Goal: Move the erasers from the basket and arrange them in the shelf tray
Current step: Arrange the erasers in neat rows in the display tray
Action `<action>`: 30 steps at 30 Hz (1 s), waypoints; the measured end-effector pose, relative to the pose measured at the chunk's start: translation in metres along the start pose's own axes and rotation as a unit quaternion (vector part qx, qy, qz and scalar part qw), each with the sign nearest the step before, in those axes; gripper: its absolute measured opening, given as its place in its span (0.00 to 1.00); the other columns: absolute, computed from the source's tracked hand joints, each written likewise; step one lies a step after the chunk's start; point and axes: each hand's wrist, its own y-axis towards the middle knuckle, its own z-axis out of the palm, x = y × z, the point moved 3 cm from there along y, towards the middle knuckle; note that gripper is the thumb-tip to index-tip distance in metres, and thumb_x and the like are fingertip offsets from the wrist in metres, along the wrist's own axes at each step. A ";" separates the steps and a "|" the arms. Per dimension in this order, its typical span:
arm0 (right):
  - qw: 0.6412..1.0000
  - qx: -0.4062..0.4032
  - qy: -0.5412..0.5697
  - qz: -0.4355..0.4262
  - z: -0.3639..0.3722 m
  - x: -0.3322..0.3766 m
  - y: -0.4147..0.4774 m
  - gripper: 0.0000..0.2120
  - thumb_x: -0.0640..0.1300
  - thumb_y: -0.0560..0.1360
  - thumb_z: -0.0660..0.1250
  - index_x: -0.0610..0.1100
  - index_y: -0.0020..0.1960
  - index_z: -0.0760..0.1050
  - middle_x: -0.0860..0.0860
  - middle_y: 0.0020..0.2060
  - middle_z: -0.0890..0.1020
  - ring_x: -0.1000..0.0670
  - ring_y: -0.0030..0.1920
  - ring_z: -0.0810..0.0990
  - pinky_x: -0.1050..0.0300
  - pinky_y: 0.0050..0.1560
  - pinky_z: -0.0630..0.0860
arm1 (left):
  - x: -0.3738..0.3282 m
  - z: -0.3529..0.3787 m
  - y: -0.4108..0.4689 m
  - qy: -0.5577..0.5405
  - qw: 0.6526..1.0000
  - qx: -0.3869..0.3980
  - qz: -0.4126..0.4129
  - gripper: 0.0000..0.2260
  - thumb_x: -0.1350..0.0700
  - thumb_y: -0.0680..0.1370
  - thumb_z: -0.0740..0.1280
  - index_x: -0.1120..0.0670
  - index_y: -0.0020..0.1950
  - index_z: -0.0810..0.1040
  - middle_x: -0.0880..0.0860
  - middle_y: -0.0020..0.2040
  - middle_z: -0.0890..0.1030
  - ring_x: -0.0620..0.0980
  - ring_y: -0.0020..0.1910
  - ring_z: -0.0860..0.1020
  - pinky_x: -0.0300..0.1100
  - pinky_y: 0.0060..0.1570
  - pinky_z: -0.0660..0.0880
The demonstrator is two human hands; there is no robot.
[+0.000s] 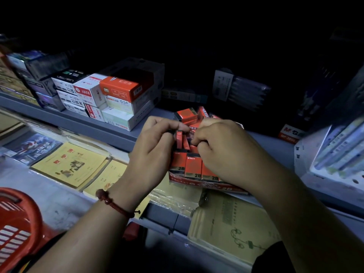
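A red cardboard tray (208, 185) marked 2B stands on the grey shelf, with a front row of upright red-and-black erasers (194, 166) in it. More erasers (187, 114) lie loose at the tray's back. My left hand (155, 146) pinches a red eraser (179, 137) over the middle of the tray. My right hand (220, 150), fingers curled, touches erasers right beside it; what it holds is hidden. The red plastic basket (17, 225) sits at the bottom left, its inside out of view.
Stacked red and white boxes (118, 95) stand on the shelf left of the tray. Yellow exercise books (69, 164) lie on the lower ledge, and more lie below the tray. A white rack of pens (338, 146) stands at the right. The back of the shelf is dark.
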 end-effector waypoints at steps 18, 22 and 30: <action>0.990 -0.059 0.127 0.018 0.008 -0.013 -0.005 0.08 0.48 0.80 0.66 0.54 0.53 0.83 0.60 0.48 0.81 0.60 0.50 0.78 0.56 0.51 0.78 | 0.000 -0.013 0.007 -0.039 0.997 0.064 0.001 0.12 0.60 0.75 0.60 0.51 0.49 0.82 0.59 0.52 0.77 0.63 0.46 0.78 0.50 0.40 0.79; 0.988 -0.039 0.141 0.040 0.008 -0.012 -0.003 0.07 0.54 0.77 0.69 0.54 0.45 0.83 0.59 0.43 0.82 0.60 0.46 0.79 0.55 0.49 0.78 | 0.001 -0.025 0.009 -0.051 0.992 0.112 0.020 0.08 0.62 0.74 0.65 0.55 0.49 0.81 0.63 0.49 0.80 0.69 0.50 0.78 0.64 0.54 0.77; 0.984 -0.021 0.138 0.112 0.006 -0.008 0.007 0.15 0.62 0.71 0.75 0.51 0.36 0.84 0.57 0.32 0.83 0.58 0.34 0.80 0.57 0.38 0.77 | -0.004 -0.022 0.007 -0.127 0.984 0.119 0.033 0.06 0.57 0.69 0.67 0.51 0.44 0.80 0.62 0.44 0.78 0.57 0.45 0.76 0.53 0.48 0.74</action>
